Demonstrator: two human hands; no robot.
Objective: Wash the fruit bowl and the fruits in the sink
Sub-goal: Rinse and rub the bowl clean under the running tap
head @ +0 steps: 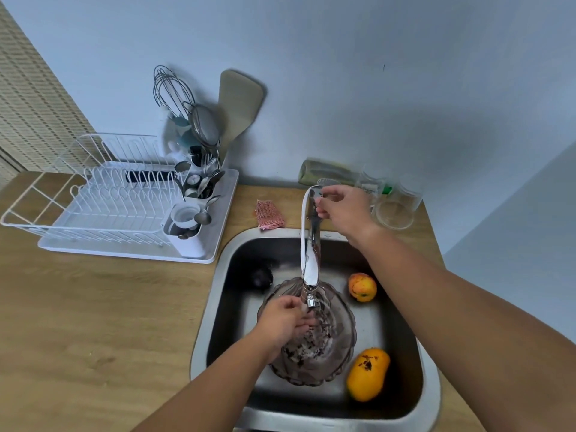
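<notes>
Three fruits in the steel sink (pixel 393 324), all beside the glass bowl (pixel 336 353). Nearest, a yellow mango (pixel 367 374). Left hand (pixel 285 319) inside the bowl under the water, fingers nearly straight on the dirty glass. Farther back, an orange-red fruit (pixel 362 286) and a dark fruit (pixel 261 277). Right hand (pixel 343 210) pinching the top of the tap (pixel 311 260).

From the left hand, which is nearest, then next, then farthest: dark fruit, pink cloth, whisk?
1. dark fruit, in the sink, just behind the left hand.
2. pink cloth, on the counter behind the sink.
3. whisk, up at the back left.
</notes>
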